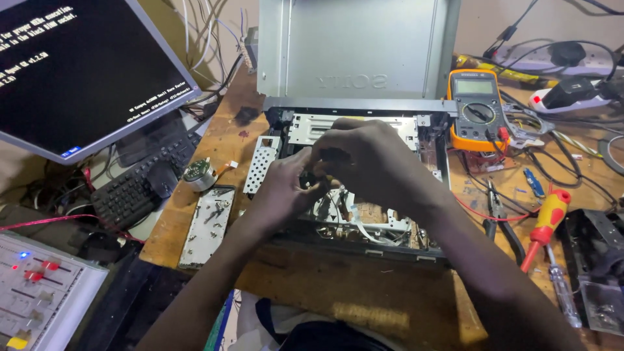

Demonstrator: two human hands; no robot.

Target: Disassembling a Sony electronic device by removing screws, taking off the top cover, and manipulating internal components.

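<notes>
**A:** Where are the hands?

**B:** Both are over the opened player [364, 214], a flat metal chassis with its lid [354, 49] tipped up at the back of the wooden worktop [325, 292]. The left hand [283, 188] and the right hand [367, 159] meet above the mechanism in the middle.

**A:** Are they holding anything?

**B:** The fingers of both are curled and pinched together around some small dark part [318, 170] just above the deck. It is too hidden to name. Neither hand is slack; each looks closed on that same part.

**A:** What lies around them?

**B:** To the right of the chassis an orange multimeter [478, 107] stands just beside its back corner. Nearer the right edge a red-and-yellow screwdriver [545, 224] lies on the worktop, with black-handled pliers [502, 224] between it and the chassis.

**A:** And the left side?

**B:** A narrow metal plate [208, 227] holding loose screws lies just beside the chassis, a small round motor [199, 174] behind it. Further left sit a black keyboard [140, 185] and a monitor [78, 71] showing white text on black.
</notes>
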